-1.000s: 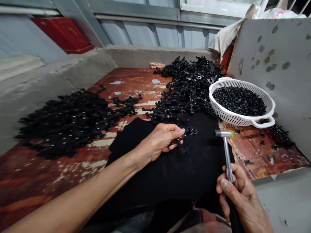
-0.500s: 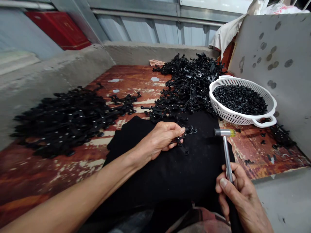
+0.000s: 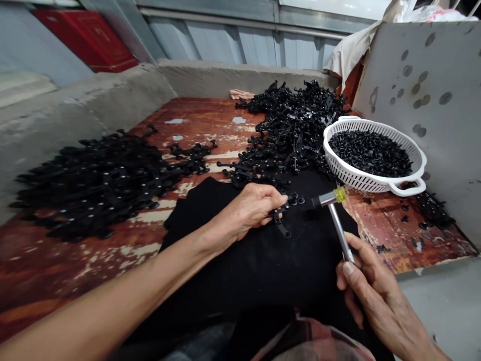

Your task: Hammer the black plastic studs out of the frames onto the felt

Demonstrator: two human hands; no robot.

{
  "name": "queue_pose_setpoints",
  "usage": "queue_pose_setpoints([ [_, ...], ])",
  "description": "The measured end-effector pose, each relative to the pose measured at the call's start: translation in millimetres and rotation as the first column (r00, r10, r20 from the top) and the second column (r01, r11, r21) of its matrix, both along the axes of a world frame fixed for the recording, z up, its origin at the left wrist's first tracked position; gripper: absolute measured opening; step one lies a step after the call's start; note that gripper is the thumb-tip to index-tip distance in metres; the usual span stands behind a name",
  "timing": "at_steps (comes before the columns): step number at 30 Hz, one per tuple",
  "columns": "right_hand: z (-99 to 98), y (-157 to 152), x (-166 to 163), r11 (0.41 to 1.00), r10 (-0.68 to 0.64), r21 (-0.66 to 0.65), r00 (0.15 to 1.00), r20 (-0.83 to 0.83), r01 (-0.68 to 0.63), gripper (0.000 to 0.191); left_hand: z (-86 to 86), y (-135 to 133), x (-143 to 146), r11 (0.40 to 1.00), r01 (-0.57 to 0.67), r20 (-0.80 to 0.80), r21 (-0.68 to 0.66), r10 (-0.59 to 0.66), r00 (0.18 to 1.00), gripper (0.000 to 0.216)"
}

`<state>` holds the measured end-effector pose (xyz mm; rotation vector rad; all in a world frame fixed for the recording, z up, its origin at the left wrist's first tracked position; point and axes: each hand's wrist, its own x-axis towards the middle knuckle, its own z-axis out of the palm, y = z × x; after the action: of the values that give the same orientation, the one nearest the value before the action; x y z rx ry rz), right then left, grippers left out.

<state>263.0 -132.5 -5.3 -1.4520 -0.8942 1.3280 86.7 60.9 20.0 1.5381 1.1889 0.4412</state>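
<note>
My left hand (image 3: 251, 209) rests on a black cloth (image 3: 259, 255) and pinches a small black plastic strap part (image 3: 280, 220), fingers curled over it. A few loose black caps (image 3: 296, 199) lie just beyond my fingertips. My right hand (image 3: 370, 296) grips the handle of a small metal hammer (image 3: 334, 213). Its head, with a yellow end, hovers tilted left, close to the part and the caps.
A white slotted basket (image 3: 398, 186) of small black caps stands at the right. A heap of black strap parts (image 3: 293, 130) lies behind the cloth and another heap (image 3: 97, 180) at the left. Grey walls (image 3: 432, 100) enclose the worn red-brown tabletop (image 3: 75, 265).
The hammer head has swung left and slightly up, toward the part in my left hand. My left hand has barely shifted.
</note>
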Motion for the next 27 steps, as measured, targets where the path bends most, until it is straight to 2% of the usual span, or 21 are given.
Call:
queue_pose_setpoints([
  [3,5.1,1.8,-2.4,1.000,-0.017,0.005,1.000,0.014,0.017,0.053,-1.6,1.7,-2.1,0.996,-0.032,0.035,-0.079,0.035,0.999,0.031],
  [8,5.5,0.8,-8.3,0.992,-0.124,-0.031,0.992,-0.036,0.123,0.052,0.0,1.3,-3.8,0.982,-0.082,0.068,-0.172,0.095,0.993,0.030],
  [16,3.7,0.6,-8.4,0.992,-0.124,-0.027,0.990,-0.062,0.123,0.050,-0.8,1.6,-2.9,0.982,-0.075,0.064,-0.171,0.087,0.994,0.029],
  [27,3.3,0.2,-9.1,0.992,-0.128,-0.019,0.990,-0.053,0.127,0.050,-2.7,1.0,-2.2,0.993,-0.054,0.054,-0.101,0.060,0.997,0.027],
])
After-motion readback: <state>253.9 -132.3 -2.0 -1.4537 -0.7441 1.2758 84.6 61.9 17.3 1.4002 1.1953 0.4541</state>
